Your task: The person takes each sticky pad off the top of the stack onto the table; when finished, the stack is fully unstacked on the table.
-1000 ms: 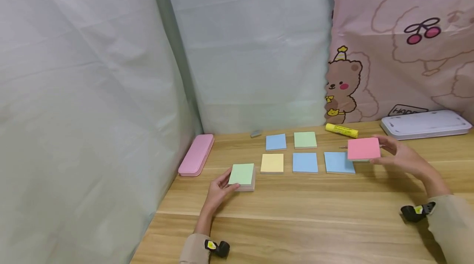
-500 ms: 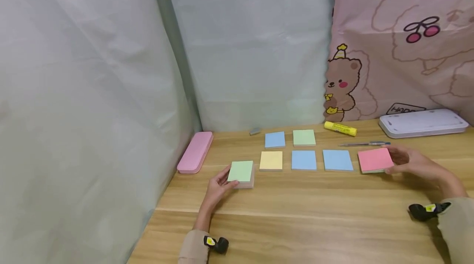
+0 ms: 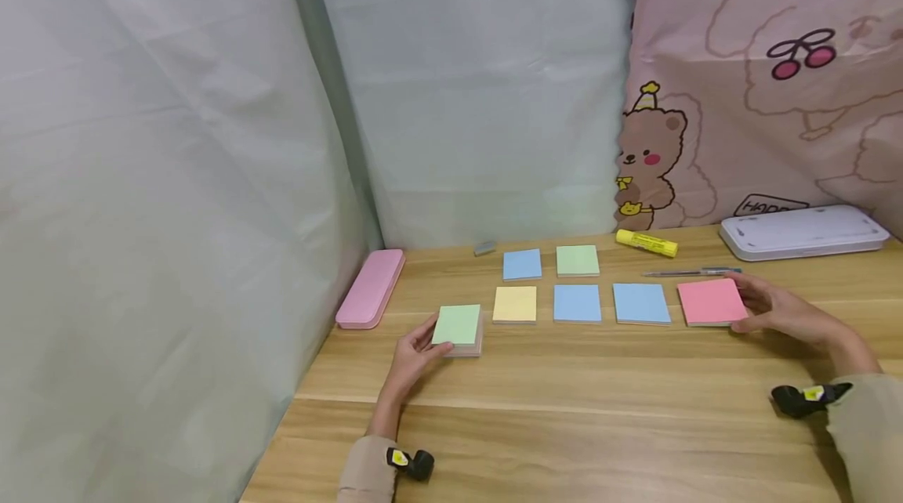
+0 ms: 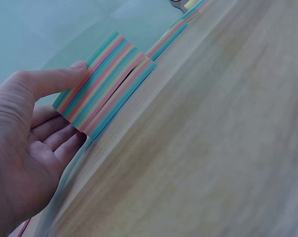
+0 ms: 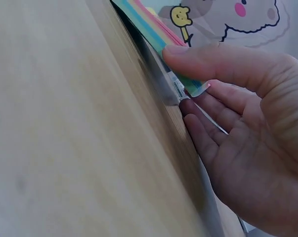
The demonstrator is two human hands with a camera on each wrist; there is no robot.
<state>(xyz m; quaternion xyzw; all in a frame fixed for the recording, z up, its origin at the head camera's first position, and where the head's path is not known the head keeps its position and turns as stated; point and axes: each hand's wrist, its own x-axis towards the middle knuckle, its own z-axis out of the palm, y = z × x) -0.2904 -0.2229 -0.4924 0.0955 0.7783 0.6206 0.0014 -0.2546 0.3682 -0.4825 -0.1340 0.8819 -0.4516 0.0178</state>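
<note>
My left hand point(image 3: 411, 358) pinches a thick stack of sticky notes point(image 3: 457, 325) with a green top, at the left end of the front row. Its striped side point(image 4: 106, 81) shows in the left wrist view, with a thin gap above the lowest layers. Thumb and fingers of my right hand point(image 3: 783, 311) pinch a pink-topped sticky note pad point(image 3: 711, 302), just right of a blue pad point(image 3: 641, 304). Seen from the right wrist, that pad's striped edge point(image 5: 151, 24) sits close over the table. A yellow pad point(image 3: 515, 305) and another blue pad point(image 3: 577, 304) lie between the hands.
Behind lie a small blue pad point(image 3: 522, 265), a green pad point(image 3: 577, 261) and a grey eraser-like piece point(image 3: 484, 248). A pen point(image 3: 687, 273) lies behind the pink pad. Farther back are a yellow glue stick point(image 3: 646, 243), a white case point(image 3: 804, 233) and a pink case point(image 3: 371, 289).
My right hand has carried the pink-topped pad rightward and lower, off the blue pad's corner, uncovering the pen. The left hand still holds its stack in the same place.
</note>
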